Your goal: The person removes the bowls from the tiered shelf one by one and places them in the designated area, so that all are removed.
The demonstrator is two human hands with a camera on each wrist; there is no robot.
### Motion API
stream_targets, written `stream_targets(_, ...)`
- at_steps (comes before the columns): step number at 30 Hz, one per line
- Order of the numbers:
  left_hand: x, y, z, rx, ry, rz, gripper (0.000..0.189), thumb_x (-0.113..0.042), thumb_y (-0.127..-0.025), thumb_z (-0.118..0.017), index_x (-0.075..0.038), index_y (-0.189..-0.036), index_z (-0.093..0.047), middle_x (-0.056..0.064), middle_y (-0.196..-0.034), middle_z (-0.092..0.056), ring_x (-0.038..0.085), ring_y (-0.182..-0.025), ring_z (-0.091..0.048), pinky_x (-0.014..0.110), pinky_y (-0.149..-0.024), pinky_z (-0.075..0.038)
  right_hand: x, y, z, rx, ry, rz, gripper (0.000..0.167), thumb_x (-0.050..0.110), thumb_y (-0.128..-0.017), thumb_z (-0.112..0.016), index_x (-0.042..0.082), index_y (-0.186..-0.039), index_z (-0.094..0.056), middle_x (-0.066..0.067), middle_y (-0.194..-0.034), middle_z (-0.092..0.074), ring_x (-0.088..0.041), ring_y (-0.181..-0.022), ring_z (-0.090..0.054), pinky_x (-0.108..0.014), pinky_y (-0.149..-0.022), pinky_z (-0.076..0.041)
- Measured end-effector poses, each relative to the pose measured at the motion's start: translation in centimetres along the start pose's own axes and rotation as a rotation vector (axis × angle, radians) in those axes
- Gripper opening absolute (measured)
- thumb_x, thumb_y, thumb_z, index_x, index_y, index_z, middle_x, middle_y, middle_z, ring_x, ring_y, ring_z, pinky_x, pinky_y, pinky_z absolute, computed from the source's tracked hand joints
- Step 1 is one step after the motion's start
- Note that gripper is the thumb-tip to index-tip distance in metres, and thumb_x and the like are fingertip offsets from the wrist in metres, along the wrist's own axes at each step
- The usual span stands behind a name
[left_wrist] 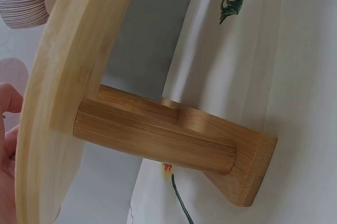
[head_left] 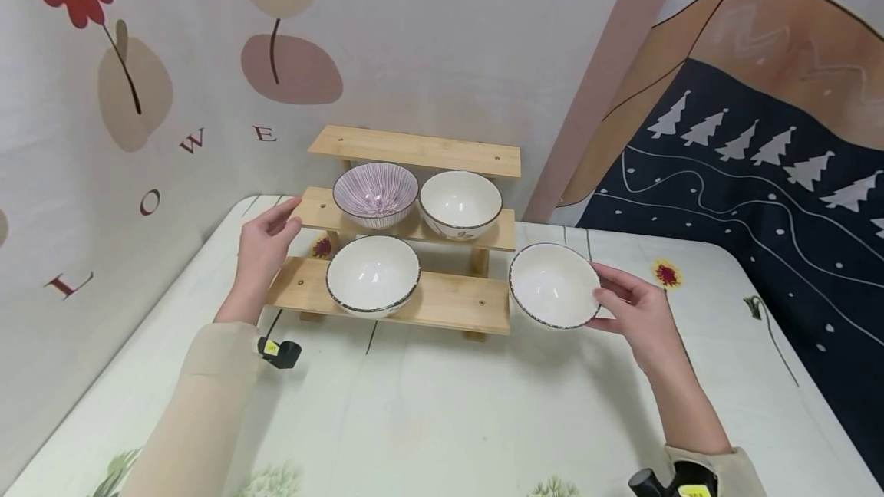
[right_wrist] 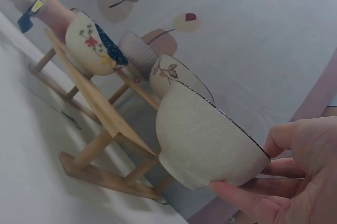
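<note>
My right hand (head_left: 635, 313) grips a white bowl (head_left: 555, 286) with a dark speckled rim, to the right of a three-tier wooden rack (head_left: 449, 301). In the right wrist view the thumb is at its rim and the fingers reach under its tilted side. My left hand (head_left: 265, 240) holds the left end of the rack's middle shelf; the left wrist view hides most of its fingers behind a board. A purple-striped bowl (head_left: 376, 194) and a white bowl with a flower drawing (head_left: 460, 205) stand on the middle shelf. Another white bowl (head_left: 373, 274) sits on the bottom shelf.
The rack's top shelf (head_left: 414, 150) carries no bowl. A pale flowered cloth (head_left: 428, 405) covers the table. Behind hangs a fabric printed with flowers and letters, with a dark mountain-print cloth (head_left: 725, 175) at right. Black devices are strapped to both wrists.
</note>
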State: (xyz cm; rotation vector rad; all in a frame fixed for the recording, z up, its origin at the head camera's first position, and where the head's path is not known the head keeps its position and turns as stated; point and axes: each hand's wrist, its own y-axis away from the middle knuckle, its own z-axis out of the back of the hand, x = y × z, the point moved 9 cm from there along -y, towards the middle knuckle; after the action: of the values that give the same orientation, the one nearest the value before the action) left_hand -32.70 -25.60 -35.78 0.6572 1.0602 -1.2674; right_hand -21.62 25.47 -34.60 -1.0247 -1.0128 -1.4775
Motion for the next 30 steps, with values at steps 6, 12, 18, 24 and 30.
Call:
stream_targets(6,0.0,0.1,0.0,0.0,0.001,0.008,0.049,-0.026,-0.101,-0.049,-0.009,-0.147,-0.049,0.009,-0.155,-0.047,0.029,-0.143,-0.045,0.039,-0.12,-0.04,-0.4,-0.2,0.3,-0.016,-0.006,0.001,0.05,0.01,-0.099,-0.055,-0.004,-0.147,-0.044,0.023,-0.099,-0.061,0.006,-0.088,-0.065,-0.028,-0.071,-0.065)
stream_targets(12,0.1,0.1,0.1,0.002,0.003,0.015,0.049,-0.027,-0.101,-0.049,-0.009,-0.147,-0.049,0.009,-0.155,-0.046,0.028,-0.143,-0.045,0.04,-0.12,-0.04,-1.0,-0.6,0.6,-0.041,-0.025,-0.013,0.051,0.009,-0.099,-0.053,-0.004,-0.147,-0.043,0.022,-0.097,-0.062,0.006,-0.087,-0.065,-0.027,-0.07,-0.065)
stream_targets(18,0.2,0.1,0.1,0.004,0.003,0.017,0.05,-0.028,-0.101,-0.049,-0.01,-0.147,-0.049,0.009,-0.155,-0.046,0.028,-0.143,-0.045,0.04,-0.12,-0.04,-1.7,-1.2,0.9,-0.077,-0.043,-0.034,0.052,0.01,-0.1,-0.054,-0.001,-0.149,-0.042,0.019,-0.101,-0.06,0.006,-0.087,-0.064,-0.026,-0.07,-0.064)
stream_targets(24,0.0,0.0,0.0,-0.006,0.017,0.013,0.049,-0.025,-0.1,-0.05,-0.009,-0.147,-0.05,0.009,-0.154,-0.047,0.028,-0.142,-0.046,0.038,-0.12,-0.04,-2.3,-1.8,1.2,-0.131,-0.057,-0.057,0.051,0.011,-0.1,-0.055,0.001,-0.149,-0.044,0.02,-0.103,-0.06,0.007,-0.086,-0.064,-0.024,-0.07,-0.064)
stream_targets(30,0.1,-0.1,0.0,0.001,0.032,0.002,0.048,-0.023,-0.1,-0.05,-0.01,-0.147,-0.049,0.011,-0.154,-0.047,0.029,-0.142,-0.046,0.038,-0.12,-0.04,-2.8,-2.6,1.2,-0.157,-0.087,-0.074,0.05,0.01,-0.1,-0.054,0.004,-0.149,-0.045,-0.006,-0.128,-0.059,0.007,-0.089,-0.064,-0.024,-0.069,-0.064)
